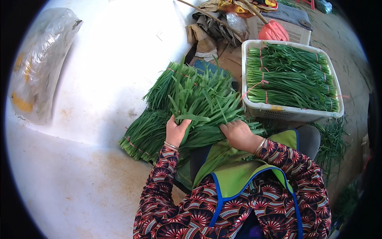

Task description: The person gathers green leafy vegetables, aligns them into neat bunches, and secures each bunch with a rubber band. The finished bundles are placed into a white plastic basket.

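Loose green leaves (206,101), apparently garlic chives, lie heaped in front of me. My left hand (176,131) grips a cluster of them, with the thumb across the stalks and one broad leaf bent over it. At the heap's right side, my right hand (240,135) has its fingers curled around some leaves; its fingertips are hidden among them. Left of my left hand lie tied bundles of chives (140,131), cut ends facing outward and bound with pinkish ties. Another tied bundle (159,88) sits behind these, partly covered by the loose leaves.
A white plastic crate (294,111) at the right holds several tied chive bundles. Behind it are a second crate (294,35) and a red plastic bag (273,30). A clear plastic bag (47,65) is at the far left, by the white wall (119,44). Loose leaves (329,146) litter the floor.
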Demonstrator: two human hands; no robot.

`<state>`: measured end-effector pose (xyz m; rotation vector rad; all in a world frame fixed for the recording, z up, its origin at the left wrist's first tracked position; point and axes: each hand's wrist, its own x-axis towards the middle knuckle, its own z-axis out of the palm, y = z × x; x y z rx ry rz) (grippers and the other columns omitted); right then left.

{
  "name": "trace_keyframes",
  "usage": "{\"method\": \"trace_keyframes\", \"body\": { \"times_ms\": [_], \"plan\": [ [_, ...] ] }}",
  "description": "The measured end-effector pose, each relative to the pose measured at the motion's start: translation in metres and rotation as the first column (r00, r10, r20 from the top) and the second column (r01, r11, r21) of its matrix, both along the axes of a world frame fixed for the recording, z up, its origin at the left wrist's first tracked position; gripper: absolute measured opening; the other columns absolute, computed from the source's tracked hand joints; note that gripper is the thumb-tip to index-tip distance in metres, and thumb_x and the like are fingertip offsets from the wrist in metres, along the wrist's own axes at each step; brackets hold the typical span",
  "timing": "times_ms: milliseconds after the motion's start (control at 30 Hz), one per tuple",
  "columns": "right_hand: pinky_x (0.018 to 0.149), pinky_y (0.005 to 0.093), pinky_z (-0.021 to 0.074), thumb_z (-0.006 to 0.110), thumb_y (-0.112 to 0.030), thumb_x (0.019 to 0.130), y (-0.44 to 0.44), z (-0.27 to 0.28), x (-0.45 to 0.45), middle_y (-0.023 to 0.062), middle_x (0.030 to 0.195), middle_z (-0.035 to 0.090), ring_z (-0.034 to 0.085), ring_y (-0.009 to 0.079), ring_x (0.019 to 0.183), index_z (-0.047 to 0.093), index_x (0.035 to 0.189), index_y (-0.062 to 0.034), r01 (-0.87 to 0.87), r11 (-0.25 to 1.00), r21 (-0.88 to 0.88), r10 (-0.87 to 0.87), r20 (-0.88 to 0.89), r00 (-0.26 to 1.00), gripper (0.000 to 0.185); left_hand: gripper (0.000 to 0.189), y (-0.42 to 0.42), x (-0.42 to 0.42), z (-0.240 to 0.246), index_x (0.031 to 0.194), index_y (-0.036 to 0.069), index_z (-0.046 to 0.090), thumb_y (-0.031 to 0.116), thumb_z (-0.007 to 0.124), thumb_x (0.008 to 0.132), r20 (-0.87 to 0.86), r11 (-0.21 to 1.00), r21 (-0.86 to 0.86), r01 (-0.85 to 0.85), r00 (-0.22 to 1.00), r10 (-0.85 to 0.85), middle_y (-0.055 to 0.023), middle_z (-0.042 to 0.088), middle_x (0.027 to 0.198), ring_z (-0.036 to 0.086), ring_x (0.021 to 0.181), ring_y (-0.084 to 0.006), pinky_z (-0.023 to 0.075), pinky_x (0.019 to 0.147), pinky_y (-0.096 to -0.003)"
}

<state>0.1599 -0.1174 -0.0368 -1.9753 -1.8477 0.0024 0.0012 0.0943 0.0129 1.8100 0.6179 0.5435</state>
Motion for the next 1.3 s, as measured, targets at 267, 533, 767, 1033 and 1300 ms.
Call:
{"method": "trace_keyframes", "body": {
  "times_ms": [267, 533, 767, 1033, 1300],
  "plan": [
    [0.074, 0.0406, 0.0485, 0.066, -0.012, 0.065, -0.022, 0.012, 0.022, 0.01, 0.087, 0.062, 0.062, 0.0298, 0.082, 0.06, 0.108, -0.0033, 0.043, 0.996, 0.077, -0.037, -0.084, 0.996, 0.045, 0.034, -0.01, 0.004, 0.007, 0.104, 0.002, 0.064, 0.026, 0.076, 0.085, 0.013, 0.997, 0.075, 0.026, 1.0, -0.027, -0.001, 0.067, 0.09, 0.06, 0.08, -0.0084, 0.0477, 0.074, -0.0257],
    [0.067, 0.0378, 0.0489, 0.06, -0.011, 0.069, -0.045, -0.001, 0.008, 0.0083, 0.079, 0.059, 0.061, 0.0272, 0.074, 0.058, 0.094, -0.0034, 0.031, 0.989, 0.143, -0.025, -0.039, 0.999, 0.026, 0.023, 0.005, -0.007, 0.004, 0.099, 0.002, 0.065, 0.02, 0.074, 0.086, 0.009, 1.0, -0.019, -0.002, 1.0, 0.002, 0.0012, 0.065, 0.086, 0.057, 0.075, -0.0079, 0.0452, 0.069, -0.0235],
    [0.066, 0.0359, 0.048, 0.057, -0.012, 0.073, -0.052, 0.001, -0.007, 0.0064, 0.078, 0.058, 0.06, 0.0243, 0.073, 0.057, 0.095, -0.0032, -0.008, 0.978, 0.209, 0.003, 0.027, 1.0, 0.024, 0.015, 0.009, -0.008, 0.006, 0.089, 0.003, 0.066, 0.018, 0.07, 0.088, 0.06, 0.991, -0.107, -0.078, 0.995, 0.085, 0.0054, 0.06, 0.081, 0.05, 0.073, -0.0045, 0.0399, 0.067, -0.0239],
    [0.067, 0.0351, 0.0477, 0.057, -0.013, 0.073, -0.055, 0.001, -0.005, 0.0056, 0.078, 0.058, 0.06, 0.0237, 0.074, 0.057, 0.094, -0.004, 0.004, 0.982, 0.189, -0.01, 0.034, 0.999, 0.023, 0.013, 0.012, -0.004, 0.002, 0.089, 0.003, 0.066, 0.016, 0.07, 0.088, 0.129, 0.981, -0.165, -0.105, 0.983, 0.127, 0.0064, 0.058, 0.081, 0.048, 0.071, -0.004, 0.038, 0.065, -0.0235],
    [0.063, 0.0394, 0.0472, 0.06, -0.011, 0.067, -0.062, 0.001, 0.027, 0.0067, 0.074, 0.055, 0.06, 0.0264, 0.071, 0.056, 0.086, -0.0082, 0.114, 0.974, 0.194, -0.114, -0.011, 0.993, 0.02, 0.026, -0.012, -0.008, 0.007, 0.098, 0.0, 0.062, 0.017, 0.075, 0.083, -0.039, 0.973, 0.231, 0.009, 0.999, 0.0, -0.003, 0.064, 0.078, 0.057, 0.068, -0.0119, 0.0464, 0.063, -0.0282]
  ]
}}
